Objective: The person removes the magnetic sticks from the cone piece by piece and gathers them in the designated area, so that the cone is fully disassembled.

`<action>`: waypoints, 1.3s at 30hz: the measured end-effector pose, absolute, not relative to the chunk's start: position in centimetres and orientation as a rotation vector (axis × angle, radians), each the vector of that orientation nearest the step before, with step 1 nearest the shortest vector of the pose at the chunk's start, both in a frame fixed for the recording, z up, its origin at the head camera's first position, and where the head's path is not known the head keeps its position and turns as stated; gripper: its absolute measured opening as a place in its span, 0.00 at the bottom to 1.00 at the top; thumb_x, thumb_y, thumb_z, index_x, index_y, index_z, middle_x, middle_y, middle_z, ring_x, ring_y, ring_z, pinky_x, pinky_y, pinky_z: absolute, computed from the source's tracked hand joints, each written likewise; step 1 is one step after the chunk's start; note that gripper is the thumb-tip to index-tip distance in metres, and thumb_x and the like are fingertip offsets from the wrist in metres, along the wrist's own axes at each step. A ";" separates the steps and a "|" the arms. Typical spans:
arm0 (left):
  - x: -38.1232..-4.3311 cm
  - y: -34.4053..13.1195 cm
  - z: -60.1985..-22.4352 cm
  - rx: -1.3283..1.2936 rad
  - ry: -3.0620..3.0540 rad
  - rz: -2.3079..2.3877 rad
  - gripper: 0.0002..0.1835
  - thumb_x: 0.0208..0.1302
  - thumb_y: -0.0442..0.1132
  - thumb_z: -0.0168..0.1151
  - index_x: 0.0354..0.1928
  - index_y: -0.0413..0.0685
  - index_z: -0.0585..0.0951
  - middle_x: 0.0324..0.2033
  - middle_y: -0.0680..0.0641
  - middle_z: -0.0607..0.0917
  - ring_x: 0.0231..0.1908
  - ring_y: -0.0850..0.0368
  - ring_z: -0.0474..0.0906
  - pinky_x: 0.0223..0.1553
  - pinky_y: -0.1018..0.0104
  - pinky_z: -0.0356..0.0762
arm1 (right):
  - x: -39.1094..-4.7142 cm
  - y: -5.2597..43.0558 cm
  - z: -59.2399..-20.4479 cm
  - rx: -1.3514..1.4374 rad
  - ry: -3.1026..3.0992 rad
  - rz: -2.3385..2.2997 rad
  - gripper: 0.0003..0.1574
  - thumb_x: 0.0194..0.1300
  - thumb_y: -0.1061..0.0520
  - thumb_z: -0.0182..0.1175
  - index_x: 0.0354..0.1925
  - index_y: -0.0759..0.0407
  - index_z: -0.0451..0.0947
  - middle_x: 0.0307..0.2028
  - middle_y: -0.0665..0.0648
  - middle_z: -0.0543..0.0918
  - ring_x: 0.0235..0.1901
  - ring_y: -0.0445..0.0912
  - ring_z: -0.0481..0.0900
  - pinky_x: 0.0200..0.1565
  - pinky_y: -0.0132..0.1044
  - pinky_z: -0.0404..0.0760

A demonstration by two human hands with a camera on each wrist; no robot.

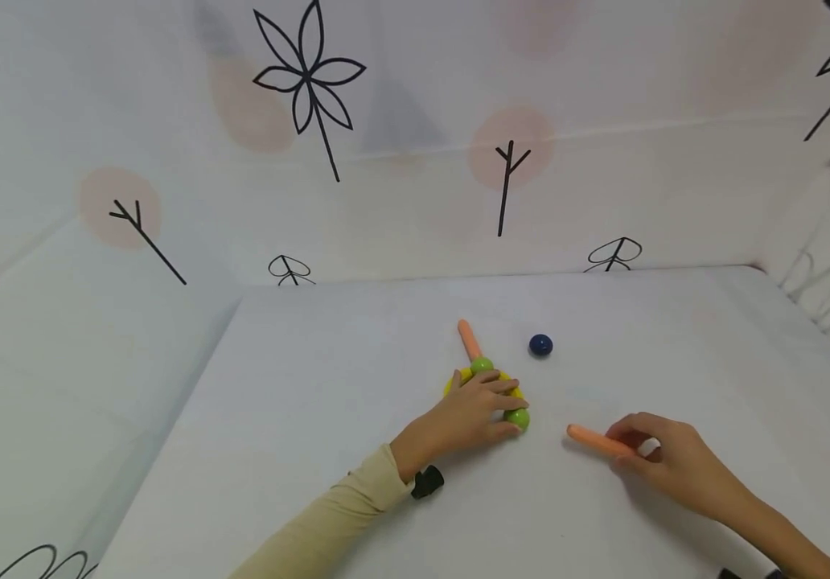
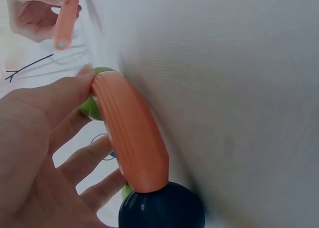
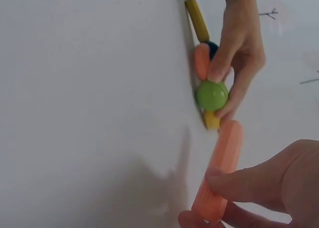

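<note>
On the white table my left hand (image 1: 462, 414) grips a green ball (image 1: 518, 419) between thumb and fingers. That ball belongs to a joined shape of balls and rods, partly covered by the hand. A second green ball (image 1: 482, 365), a yellow curved rod (image 1: 453, 381) and a straight orange rod (image 1: 469, 338) show around the fingers. Close up in the left wrist view, a curved orange rod (image 2: 132, 133) runs from the green ball to a dark blue ball (image 2: 162, 208). To the right, my right hand (image 1: 683, 466) pinches a loose orange rod (image 1: 596, 441), its free end pointing toward the shape.
A separate dark blue ball (image 1: 541, 346) lies on the table beyond the shape, to its right. White cloth (image 1: 415, 201) with black plant drawings stands behind the table and on both sides. A black device (image 1: 427, 482) sits at the left wrist.
</note>
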State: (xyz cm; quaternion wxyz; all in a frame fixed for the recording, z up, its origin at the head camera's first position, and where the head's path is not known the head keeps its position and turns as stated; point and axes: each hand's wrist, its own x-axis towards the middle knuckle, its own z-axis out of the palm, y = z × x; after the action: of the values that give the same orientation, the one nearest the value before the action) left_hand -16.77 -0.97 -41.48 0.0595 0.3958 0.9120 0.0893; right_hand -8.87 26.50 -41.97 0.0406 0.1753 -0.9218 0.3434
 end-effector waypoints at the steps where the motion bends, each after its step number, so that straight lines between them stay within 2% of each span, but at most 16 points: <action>1: -16.8 -1.0 -41.5 1.196 2.763 0.268 0.21 0.64 0.56 0.58 0.59 0.66 0.78 0.65 0.57 0.69 0.68 0.54 0.56 0.56 0.32 0.58 | -9.1 26.7 -42.0 0.554 -2.802 1.047 0.18 0.44 0.68 0.73 0.35 0.54 0.80 0.30 0.43 0.80 0.29 0.32 0.74 0.24 0.30 0.76; 9: -16.8 -1.3 -41.4 1.203 2.733 0.310 0.22 0.65 0.55 0.57 0.60 0.66 0.77 0.66 0.57 0.67 0.68 0.55 0.56 0.57 0.32 0.57 | -10.9 28.3 -42.4 0.587 -2.725 0.983 0.18 0.44 0.70 0.72 0.34 0.53 0.81 0.30 0.45 0.81 0.30 0.32 0.75 0.25 0.29 0.78; 23: -17.3 -1.7 -40.7 1.200 2.633 0.247 0.24 0.65 0.51 0.59 0.64 0.66 0.72 0.68 0.57 0.63 0.69 0.57 0.52 0.59 0.35 0.57 | -15.4 30.5 -41.9 0.589 -2.711 0.911 0.15 0.48 0.71 0.69 0.36 0.59 0.82 0.34 0.54 0.83 0.34 0.30 0.73 0.29 0.27 0.78; 29: -17.2 -1.7 -40.4 1.196 2.603 0.253 0.25 0.64 0.50 0.60 0.64 0.65 0.73 0.68 0.56 0.63 0.69 0.56 0.52 0.59 0.35 0.56 | -18.0 30.9 -42.2 0.570 -2.770 0.887 0.12 0.51 0.69 0.69 0.36 0.62 0.82 0.33 0.55 0.83 0.33 0.34 0.75 0.29 0.28 0.78; 37: -17.2 -1.8 -40.5 1.197 2.616 0.249 0.25 0.65 0.51 0.60 0.64 0.66 0.72 0.68 0.58 0.63 0.69 0.58 0.51 0.60 0.36 0.56 | -20.8 31.2 -42.3 0.549 -2.831 0.871 0.11 0.53 0.70 0.66 0.38 0.65 0.82 0.35 0.60 0.84 0.37 0.48 0.77 0.31 0.28 0.77; 39: -17.2 -1.8 -40.4 1.198 2.618 0.252 0.25 0.64 0.51 0.60 0.64 0.66 0.72 0.68 0.57 0.63 0.69 0.58 0.51 0.60 0.36 0.56 | -21.4 31.1 -42.3 0.540 -2.841 0.868 0.11 0.54 0.69 0.65 0.39 0.66 0.82 0.36 0.61 0.83 0.37 0.51 0.77 0.33 0.32 0.78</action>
State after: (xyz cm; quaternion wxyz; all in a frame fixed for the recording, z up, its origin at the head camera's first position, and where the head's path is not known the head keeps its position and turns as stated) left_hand -17.17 -1.84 -40.41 0.1256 0.4111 0.8987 0.0865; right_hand -21.42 31.13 -42.33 0.0610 0.1785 -0.9391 0.2871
